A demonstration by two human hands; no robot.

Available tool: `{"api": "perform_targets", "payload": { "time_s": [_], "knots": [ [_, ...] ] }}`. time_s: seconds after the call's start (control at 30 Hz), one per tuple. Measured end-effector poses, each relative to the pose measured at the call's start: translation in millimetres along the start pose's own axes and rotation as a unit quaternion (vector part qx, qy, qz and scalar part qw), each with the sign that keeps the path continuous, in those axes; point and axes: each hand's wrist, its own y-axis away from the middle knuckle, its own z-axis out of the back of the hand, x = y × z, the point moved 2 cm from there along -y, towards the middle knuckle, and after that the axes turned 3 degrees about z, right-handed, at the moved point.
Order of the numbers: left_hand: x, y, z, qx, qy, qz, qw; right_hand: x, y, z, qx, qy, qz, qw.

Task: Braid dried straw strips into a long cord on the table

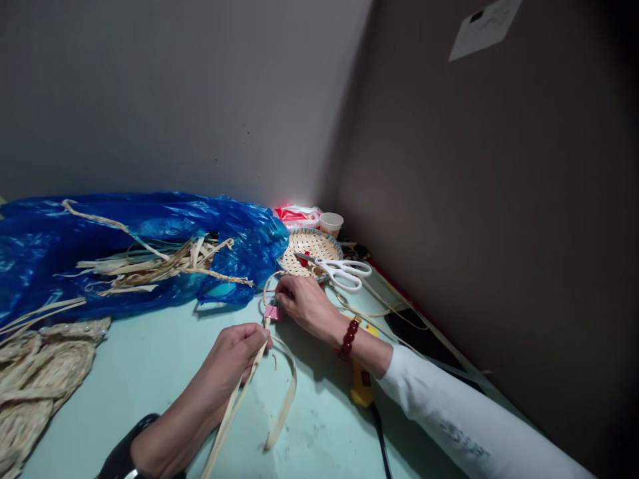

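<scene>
Left hand point(235, 352): pinching, thumb uppermost, toward one o'clock
Right hand point(305, 305): fingers bent, toward ten o'clock
Left forearm point(182, 412): in from seven o'clock
Right forearm point(373, 354): in from four o'clock

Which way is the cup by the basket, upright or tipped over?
Upright: the cup's round rim faces up, with its sides below, beside the woven basket.

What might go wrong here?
The clip might slip, loosening the strips in the left hand. The scissors, resting on the basket near the right hand, might get knocked. The yellow tool, partly hidden by the right forearm, might get bumped.
</scene>
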Motion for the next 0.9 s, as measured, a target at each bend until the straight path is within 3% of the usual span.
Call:
{"api": "perform_targets", "payload": {
  "time_s": [0.5, 0.8, 0.9],
  "knots": [
    [-3, 8, -0.9, -0.001, -0.089, -0.010, 0.996, -2, 32, -1, 0.054, -0.025, 0.033, 0.998],
    [-1, 7, -0.3, 0.004, -0.073, -0.013, 0.997, 14, 57, 12, -0.007, 0.074, -0.009, 0.997],
    [-2, 8, -0.4, 0.002, -0.068, -0.017, 0.998, 22, 71, 10, -0.021, 0.053, -0.019, 0.998]
  ]
}}
